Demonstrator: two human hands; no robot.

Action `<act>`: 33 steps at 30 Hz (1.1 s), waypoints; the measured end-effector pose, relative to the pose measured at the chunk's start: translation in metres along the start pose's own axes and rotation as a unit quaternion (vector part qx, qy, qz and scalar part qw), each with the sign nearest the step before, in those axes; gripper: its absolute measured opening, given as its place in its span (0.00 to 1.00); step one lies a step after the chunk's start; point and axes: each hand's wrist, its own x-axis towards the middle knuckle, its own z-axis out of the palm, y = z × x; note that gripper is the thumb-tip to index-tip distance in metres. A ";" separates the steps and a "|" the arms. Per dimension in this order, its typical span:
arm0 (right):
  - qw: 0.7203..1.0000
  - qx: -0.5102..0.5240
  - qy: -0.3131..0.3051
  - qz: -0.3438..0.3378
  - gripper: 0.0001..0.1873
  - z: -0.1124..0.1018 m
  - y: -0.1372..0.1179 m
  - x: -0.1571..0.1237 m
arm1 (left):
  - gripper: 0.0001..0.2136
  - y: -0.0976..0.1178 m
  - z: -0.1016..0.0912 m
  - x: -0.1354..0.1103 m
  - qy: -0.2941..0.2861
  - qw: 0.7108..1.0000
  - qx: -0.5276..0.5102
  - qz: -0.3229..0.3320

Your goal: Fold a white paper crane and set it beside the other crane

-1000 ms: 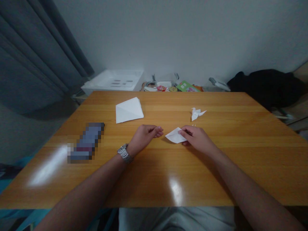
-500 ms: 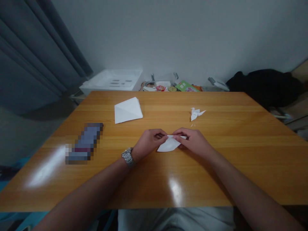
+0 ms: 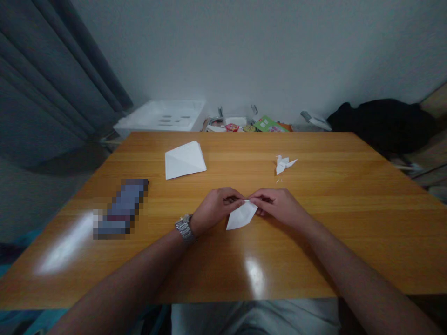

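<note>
A small sheet of white paper (image 3: pixel 241 216), folded into a roughly kite-like shape, is pinched along its far edge between the fingertips of the left hand (image 3: pixel 216 205) and the right hand (image 3: pixel 278 203), which meet at its top. The paper slants down toward the person and to the left, its sharpest corner pointing to the near left and its broad, plain white face turned up. It sits at the middle of the wooden table (image 3: pixel 289 256), though whether its lower edge touches the surface cannot be told.
</note>
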 end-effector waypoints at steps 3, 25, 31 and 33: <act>1.000 0.013 -0.008 0.011 0.16 -0.002 0.001 0.001 | 0.08 0.000 -0.002 0.000 0.009 1.000 0.020 -0.003; 0.987 0.159 0.025 0.016 0.25 0.014 -0.003 0.003 | 0.11 -0.008 0.013 0.004 0.126 0.956 -0.242 -0.106; 0.991 0.126 0.046 0.010 0.22 0.015 0.001 0.005 | 0.10 -0.006 0.017 0.005 0.132 0.961 -0.223 -0.094; 0.993 0.103 0.049 0.009 0.21 0.015 0.004 0.006 | 0.09 -0.006 0.018 0.004 0.121 0.966 -0.210 -0.087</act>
